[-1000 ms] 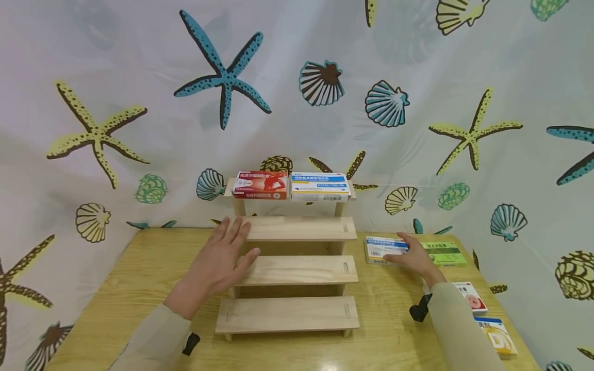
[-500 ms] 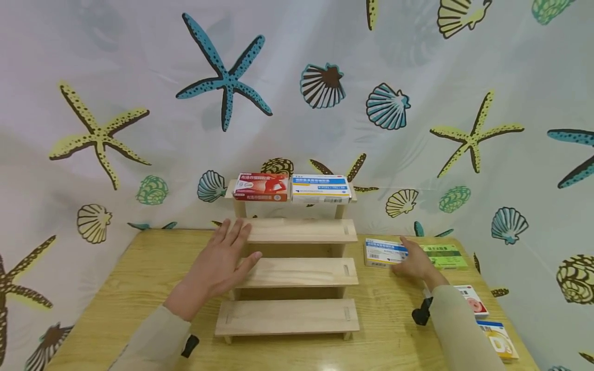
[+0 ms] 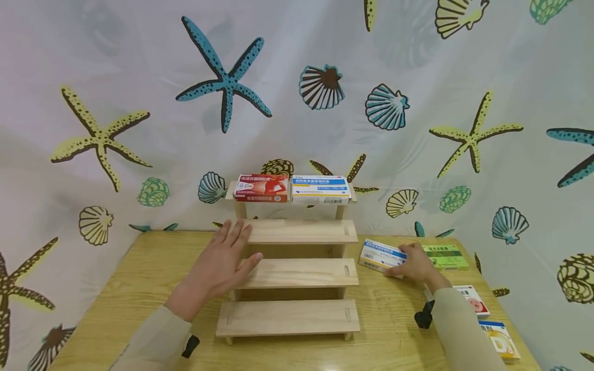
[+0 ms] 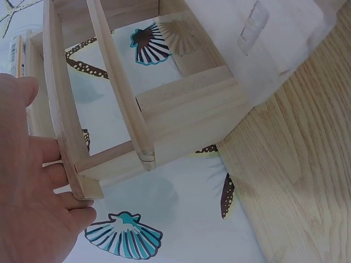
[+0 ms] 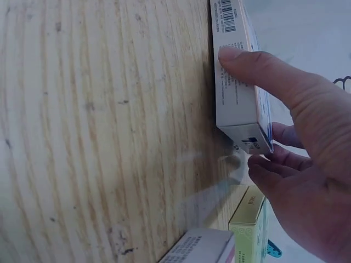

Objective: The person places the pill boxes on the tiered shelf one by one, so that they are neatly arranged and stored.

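The thumb of the right hand (image 3: 415, 263) presses the long printed side of a white-and-blue box (image 3: 380, 255) while the fingers sit round the opposite side, so the box is grasped at its right end. That box lies at a slant just right of the wooden rack (image 3: 287, 317); whether its underside touches the table (image 3: 385, 319) I cannot tell. The wrist is bent, and the forearm slopes up and leftward from the lower right. The fingers of the left hand (image 3: 215, 265) are released and extended, resting against the left end of the rack's second tier from the top, with the thumb spread toward the tier below; that forearm slopes up from the lower left. Both arms wear pale sleeves. The rack has four tiers, and the top one bears two boxes side by side: one red box (image 3: 261, 188) and one more blue-and-white carton (image 3: 320, 189). Three others lie along the table's right side: one green box (image 3: 445, 256), one red-and-white box (image 3: 472, 300) partly behind the sleeve, and one yellow-and-white box (image 3: 503, 340). Six boxes show in all.
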The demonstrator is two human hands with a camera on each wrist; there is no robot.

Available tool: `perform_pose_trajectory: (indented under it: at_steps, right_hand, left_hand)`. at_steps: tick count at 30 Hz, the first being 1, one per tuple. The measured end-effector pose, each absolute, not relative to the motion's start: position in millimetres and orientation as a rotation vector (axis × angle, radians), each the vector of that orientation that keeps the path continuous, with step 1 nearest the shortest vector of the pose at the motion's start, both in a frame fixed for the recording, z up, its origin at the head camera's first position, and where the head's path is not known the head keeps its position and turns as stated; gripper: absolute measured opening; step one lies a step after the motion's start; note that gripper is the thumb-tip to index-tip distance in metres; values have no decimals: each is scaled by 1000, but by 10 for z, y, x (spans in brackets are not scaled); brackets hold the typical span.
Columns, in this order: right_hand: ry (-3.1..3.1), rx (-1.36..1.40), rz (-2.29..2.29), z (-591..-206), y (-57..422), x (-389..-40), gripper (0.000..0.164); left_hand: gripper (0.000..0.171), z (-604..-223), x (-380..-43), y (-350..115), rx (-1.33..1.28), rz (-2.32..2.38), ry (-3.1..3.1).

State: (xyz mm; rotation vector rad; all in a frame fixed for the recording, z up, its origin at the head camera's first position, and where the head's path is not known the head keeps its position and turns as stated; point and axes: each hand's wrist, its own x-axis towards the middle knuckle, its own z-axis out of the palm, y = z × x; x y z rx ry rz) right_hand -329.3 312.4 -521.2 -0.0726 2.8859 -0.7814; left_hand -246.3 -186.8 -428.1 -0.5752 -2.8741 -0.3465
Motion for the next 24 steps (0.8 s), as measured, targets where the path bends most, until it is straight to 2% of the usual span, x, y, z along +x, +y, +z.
perform_pose_trajectory:
  at_steps: [13,24]
  right_hand:
    - [2920,-160,-802,-4875,3154,-3134,106]
    - [3041,-257,-777,-4391,3189,-2932,105]
  left_hand:
    - [80,-4314,-2448,-1860,-575,-358,-2871]
    - [79,-4305,-2471,-1871,-585,-353,-2852]
